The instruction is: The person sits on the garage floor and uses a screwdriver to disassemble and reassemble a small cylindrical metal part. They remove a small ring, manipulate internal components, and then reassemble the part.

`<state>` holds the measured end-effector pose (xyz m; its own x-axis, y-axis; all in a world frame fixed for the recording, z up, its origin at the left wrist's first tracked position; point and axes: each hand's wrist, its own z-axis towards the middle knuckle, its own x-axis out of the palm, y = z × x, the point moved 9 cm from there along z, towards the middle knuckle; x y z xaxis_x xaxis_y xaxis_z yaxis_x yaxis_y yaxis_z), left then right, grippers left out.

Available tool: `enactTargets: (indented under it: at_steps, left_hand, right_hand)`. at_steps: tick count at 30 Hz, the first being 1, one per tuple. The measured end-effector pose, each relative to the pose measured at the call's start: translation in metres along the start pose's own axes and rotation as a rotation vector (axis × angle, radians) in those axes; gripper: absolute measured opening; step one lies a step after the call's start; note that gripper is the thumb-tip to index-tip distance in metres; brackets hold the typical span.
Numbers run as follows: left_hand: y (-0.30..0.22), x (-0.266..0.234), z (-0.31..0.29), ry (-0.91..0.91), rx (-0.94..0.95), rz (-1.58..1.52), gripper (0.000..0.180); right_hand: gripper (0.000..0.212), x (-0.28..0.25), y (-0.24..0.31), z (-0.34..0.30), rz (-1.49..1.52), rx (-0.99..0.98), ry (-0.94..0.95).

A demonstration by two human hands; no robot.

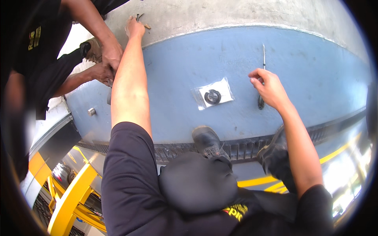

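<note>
My left hand [135, 28] reaches far out to the upper left, its fingers closed round a small dark tool with pointed tips [138, 17]; most of the tool is hidden. Beside it on the concrete lies a small tan piece [147, 26]. My right hand [271, 88] is over a long screwdriver [264, 59], whose thin shaft and dark handle show on either side of the hand. Its fingers are loosely bent, thumb and forefinger apart, with nothing visible between them. Between my arms, a black ring-shaped part [212, 96] rests on a clear plastic bag [227, 93] with white paper.
At the left a co-worker's hands [107, 67] work close against my left forearm, on a greyish thing mostly hidden. A small metal cylinder [91, 111] stands on the blue floor [177, 67]. A dark grate [244, 151] runs by my boots; yellow metal framing [73, 196] is lower left.
</note>
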<state>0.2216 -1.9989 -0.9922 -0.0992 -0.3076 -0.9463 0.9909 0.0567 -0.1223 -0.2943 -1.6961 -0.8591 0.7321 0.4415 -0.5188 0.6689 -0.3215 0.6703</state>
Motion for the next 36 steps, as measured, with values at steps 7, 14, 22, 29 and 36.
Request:
enactTargets:
  at_steps: [7,14,22,29,36]
  left_hand:
    - [-0.016,0.006,-0.003,0.056,-0.128,-0.106,0.023]
    - [-0.033,-0.052,-0.02,-0.007,-0.369,-0.364,0.019]
    - [-0.265,-0.152,-0.219,0.811,-0.308,-1.258,0.024]
    - [-0.255,-0.22,-0.282,0.723,-0.253,-1.142,0.011]
    - [-0.258,-0.249,-0.295,0.761,-0.25,-0.994,0.02]
  right_hand:
    - [0.021,-0.021,-0.022,-0.024,0.096,0.147,-0.083]
    - [0.021,-0.022,0.0,-0.014,0.149,0.059,-0.127]
    - [0.028,0.029,0.039,0.003,0.568,0.09,0.063]
    - [0.027,0.094,0.059,-0.007,0.792,0.153,0.351]
    - [0.024,0.094,0.061,-0.01,0.646,0.051,0.446]
